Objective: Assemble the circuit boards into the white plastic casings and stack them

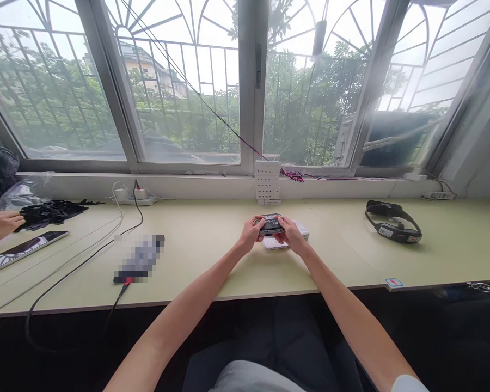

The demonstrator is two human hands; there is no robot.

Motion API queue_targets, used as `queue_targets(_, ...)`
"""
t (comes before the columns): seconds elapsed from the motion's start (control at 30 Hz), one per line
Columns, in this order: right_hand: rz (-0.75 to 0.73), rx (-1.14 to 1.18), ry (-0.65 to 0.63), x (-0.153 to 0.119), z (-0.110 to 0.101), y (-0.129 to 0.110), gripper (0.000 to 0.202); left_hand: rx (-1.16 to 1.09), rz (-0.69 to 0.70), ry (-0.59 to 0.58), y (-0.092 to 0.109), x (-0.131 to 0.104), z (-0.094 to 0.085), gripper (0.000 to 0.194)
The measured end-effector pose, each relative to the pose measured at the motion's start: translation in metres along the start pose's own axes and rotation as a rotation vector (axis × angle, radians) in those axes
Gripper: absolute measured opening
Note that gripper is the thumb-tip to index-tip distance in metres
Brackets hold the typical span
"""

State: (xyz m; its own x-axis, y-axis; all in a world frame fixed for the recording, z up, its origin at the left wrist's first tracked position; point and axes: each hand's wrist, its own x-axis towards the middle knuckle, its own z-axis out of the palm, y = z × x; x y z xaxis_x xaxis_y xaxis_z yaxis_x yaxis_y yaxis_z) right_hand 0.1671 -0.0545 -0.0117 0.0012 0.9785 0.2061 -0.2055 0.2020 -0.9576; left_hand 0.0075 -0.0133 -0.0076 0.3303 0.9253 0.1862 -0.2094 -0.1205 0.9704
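Both my hands hold a black power bank with pale printing on its top face. My left hand grips its left end, thumb on top. At the other end, my right hand is closed the same way; the fingers underneath are partly hidden. Below and behind the power bank, a white box lies on the table, largely covered by my hands.
A white perforated stand leans by the sill. On the right sits a black headset. To the left are a blurred-out device with a cable, a tablet, black strips and another person's hand.
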Motion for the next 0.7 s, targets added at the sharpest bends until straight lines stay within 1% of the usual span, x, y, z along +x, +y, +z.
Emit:
queue_targets(0.43, -0.007, -0.007, 0.021, 0.0007, -0.0015, 0.0003, 0.042, 0.014, 0.013, -0.036, -0.0047, 0.0028, -0.0021, 0.033)
queue_targets(0.7, -0.010, -0.009, 0.029, 0.0005, -0.0008, 0.0003, 0.045, 0.055, 0.028, -0.048, -0.0039, 0.0004, -0.0018, 0.040)
